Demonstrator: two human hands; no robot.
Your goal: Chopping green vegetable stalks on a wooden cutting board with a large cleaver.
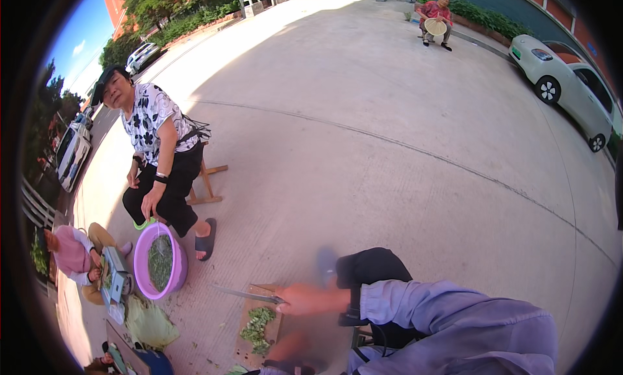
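Observation:
My right hand (pixel 297 298) is closed around the handle of a knife (pixel 246 293), whose blade points left over the upper part of a wooden cutting board (pixel 243 348). Chopped green leaves (pixel 259 326) lie on the board, below the blade. Blurred at the bottom, my left hand (pixel 287 348) is beside the leaves at the board's lower right; its fingers are too unclear to read. Some pale green leaves (pixel 236 370) show at the bottom edge of the view.
A purple basin (pixel 180 263) of chopped greens stands at left, before a seated person (pixel 158 126). Nearby are a pale green bag (pixel 151 324) and another person (pixel 73 253) at a grey-blue box (pixel 113 277). Further off sit a person with a fan (pixel 435 27) and a parked car (pixel 569 85).

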